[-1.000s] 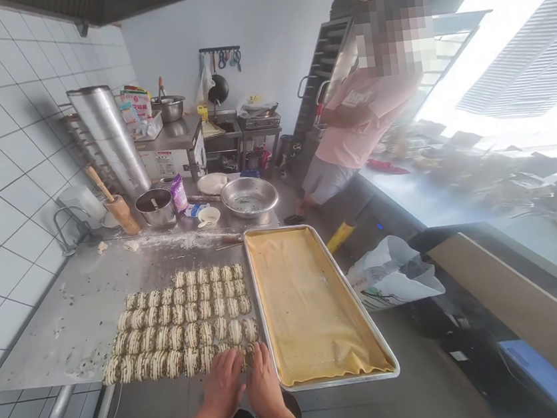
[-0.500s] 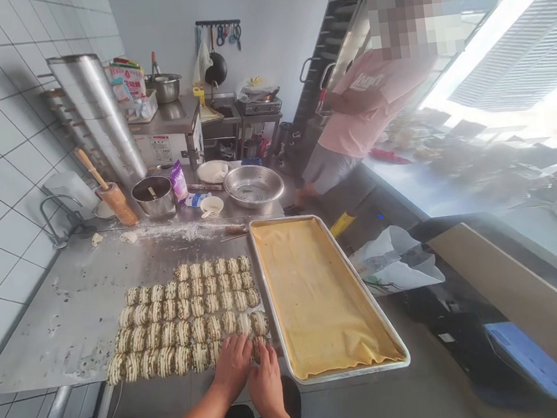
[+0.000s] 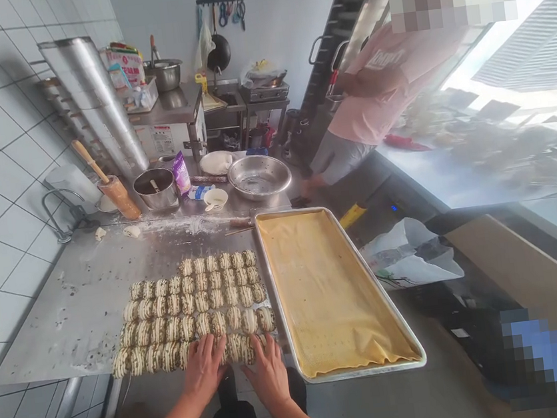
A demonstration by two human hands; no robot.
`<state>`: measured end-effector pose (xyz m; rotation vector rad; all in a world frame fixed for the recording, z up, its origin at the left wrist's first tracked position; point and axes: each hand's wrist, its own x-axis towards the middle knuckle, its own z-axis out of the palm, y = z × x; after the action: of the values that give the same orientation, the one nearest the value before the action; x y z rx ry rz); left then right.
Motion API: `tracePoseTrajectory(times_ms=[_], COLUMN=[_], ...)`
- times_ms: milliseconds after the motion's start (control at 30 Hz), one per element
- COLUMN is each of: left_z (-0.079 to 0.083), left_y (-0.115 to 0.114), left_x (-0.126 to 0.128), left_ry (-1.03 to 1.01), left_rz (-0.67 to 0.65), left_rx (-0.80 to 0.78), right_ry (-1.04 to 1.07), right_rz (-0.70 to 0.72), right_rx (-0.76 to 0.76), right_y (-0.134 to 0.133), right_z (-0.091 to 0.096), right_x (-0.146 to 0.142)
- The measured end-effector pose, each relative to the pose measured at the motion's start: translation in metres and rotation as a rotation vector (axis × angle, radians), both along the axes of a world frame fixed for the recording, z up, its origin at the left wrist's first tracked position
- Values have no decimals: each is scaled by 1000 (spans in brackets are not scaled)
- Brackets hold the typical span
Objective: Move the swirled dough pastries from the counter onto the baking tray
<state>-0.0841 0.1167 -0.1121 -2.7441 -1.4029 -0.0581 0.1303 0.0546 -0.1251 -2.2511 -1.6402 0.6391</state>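
Several rows of small ridged dough rolls (image 3: 189, 306), flecked with dark green filling, lie close together on a stainless steel table (image 3: 70, 320). My left hand (image 3: 205, 368) rests on the front row (image 3: 149, 359) with its fingers apart. My right hand (image 3: 268, 374) touches the right end of that row, fingers also apart and holding nothing. To the right of the rolls stands a metal baking tray (image 3: 277, 296), lined with a yellow perforated sheet (image 3: 338, 289). The hands hide part of the front row.
A floured strip (image 3: 180, 225) crosses the table behind the rolls. Beyond it stand a steel pot (image 3: 155, 188), a perforated steel basin (image 3: 259, 176) and a wooden rolling pin (image 3: 119, 197). A co-worker in a pink shirt (image 3: 361, 99) stands at the far right.
My left hand has slid left along the front row, moving away from my right hand. The whole view has shifted as my head moved.
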Motion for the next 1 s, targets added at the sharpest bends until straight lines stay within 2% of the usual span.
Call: tracePoseTrajectory(times_ms=[233,333,400,567,733,900,1000], left_z=[-26,-28,-24,-4,18,57,78], left_y=[10,14,18,30,36,26,14], left_x=[3,1,1,8,19,39,72], left_ry=[21,49,68,65,14,-101,-156], left_rz=[-25,-71,-91,-79,-34,25,-13], left_rx=[123,134,64,-207,-320,-471,-438], right_ry=[-49,-68,-70,-16,121,251,265], right_rz=[-34,-10,26,69,61,59,75], right_rx=[-19,-13,-8,23,106,151,187], right_y=[8,10,11,16,23,16,2], right_z=[-8,-13,-14,-10,9,46,74], right_x=[-14,-15,-14,-6,4,28,65])
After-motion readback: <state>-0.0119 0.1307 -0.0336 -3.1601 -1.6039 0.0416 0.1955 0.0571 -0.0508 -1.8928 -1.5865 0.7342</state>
